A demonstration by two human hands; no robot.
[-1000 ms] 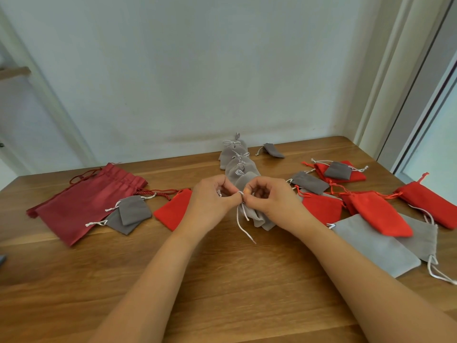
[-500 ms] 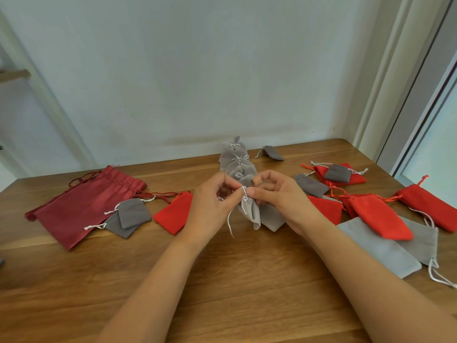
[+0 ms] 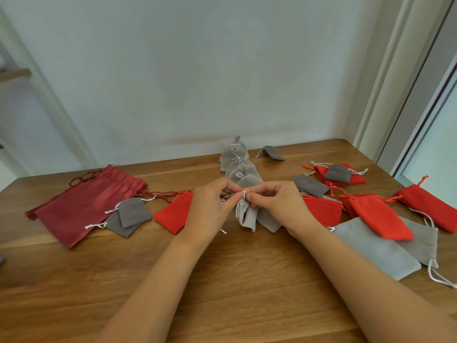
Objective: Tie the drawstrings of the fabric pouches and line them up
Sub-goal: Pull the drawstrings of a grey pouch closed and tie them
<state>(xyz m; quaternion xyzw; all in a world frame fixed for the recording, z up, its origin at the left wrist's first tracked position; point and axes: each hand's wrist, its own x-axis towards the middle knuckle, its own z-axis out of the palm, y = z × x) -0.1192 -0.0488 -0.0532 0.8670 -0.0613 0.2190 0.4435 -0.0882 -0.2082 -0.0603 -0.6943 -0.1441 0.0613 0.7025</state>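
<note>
Both hands meet over the middle of the table (image 3: 222, 288), approx. halfway btwn near and far edges. The left hand (image 3: 212, 206) has thumb and forefinger pinched on the white drawstring (image 3: 243, 197), other fingers curled in. The right hand (image 3: 277, 204) pinches the same cord from the other side, its fingertips almost touching the left's. The small grey pouch (image 3: 248, 217) hangs from that cord w/ its neck gathered, body pointing toward the near edge (can't tell if its bottom rests on the wood). A loose cord end trails below the left hand.

Behind the hands a row of tied grey pouches (image 3: 235, 159) runs straight back to the far edge, overlapping, each w/ a small white bow.

Toward the left edge lie a big dark-red pouch (image 3: 81, 206), two dark-grey pouches (image 3: 131, 215) stacked, and one red pouch (image 3: 173, 215) just beside the left hand.

Toward the right edge, lying flat, are several red pouches (image 3: 378, 216), one of them across two large light-grey pouches (image 3: 371, 246). A dark-grey pouch (image 3: 310, 185) sits just past the right hand.
</note>
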